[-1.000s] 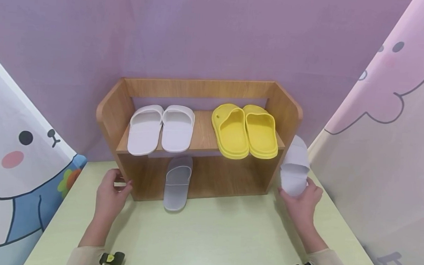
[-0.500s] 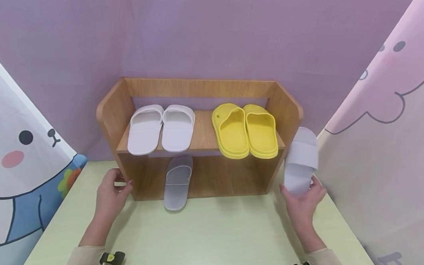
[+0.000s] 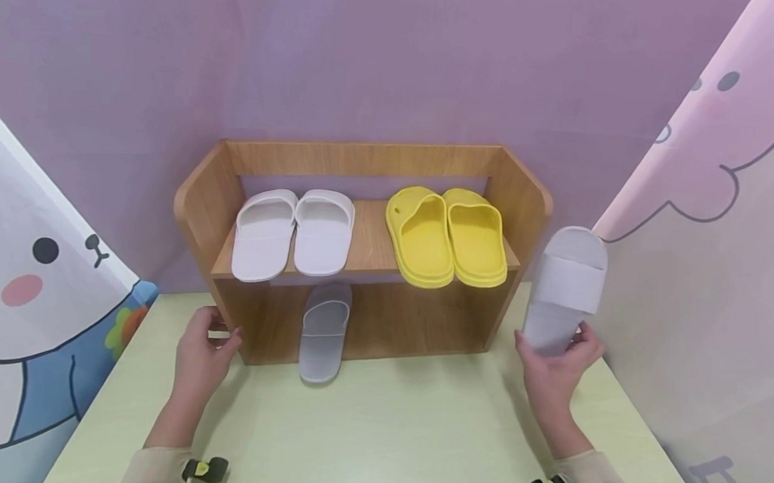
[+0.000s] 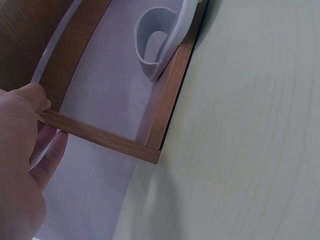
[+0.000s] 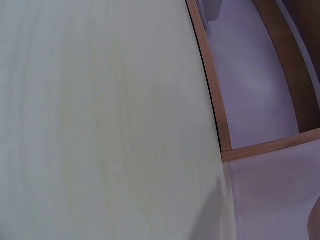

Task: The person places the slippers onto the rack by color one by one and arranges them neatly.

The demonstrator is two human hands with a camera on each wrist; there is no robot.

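With its thumb inside and fingers outside, my left hand (image 3: pixel 202 359) grips the left side panel of a small wooden shoe rack (image 3: pixel 365 161); the left wrist view shows this pinch on the panel's front edge. Off the rack's right side, my right hand (image 3: pixel 554 374) holds a pale grey slipper (image 3: pixel 570 284) by its heel end, toe up and tilted, apart from the rack. A matching grey slipper (image 3: pixel 321 351) lies on the lower shelf, left of the middle, its heel jutting past the front edge. Only a sliver of the right hand shows in the right wrist view.
On the upper shelf sit a pair of white slippers (image 3: pixel 323 245) at the left and a pair of yellow clogs (image 3: pixel 420 243) at the right. The rack stands on a pale table (image 3: pixel 377 431). Purple cloth (image 3: pixel 383 59) hangs behind, with printed cloths at both sides.
The pale grey slipper has moved up and to the right with my right hand, away from the rack's side. My left hand and the rack have stayed put.
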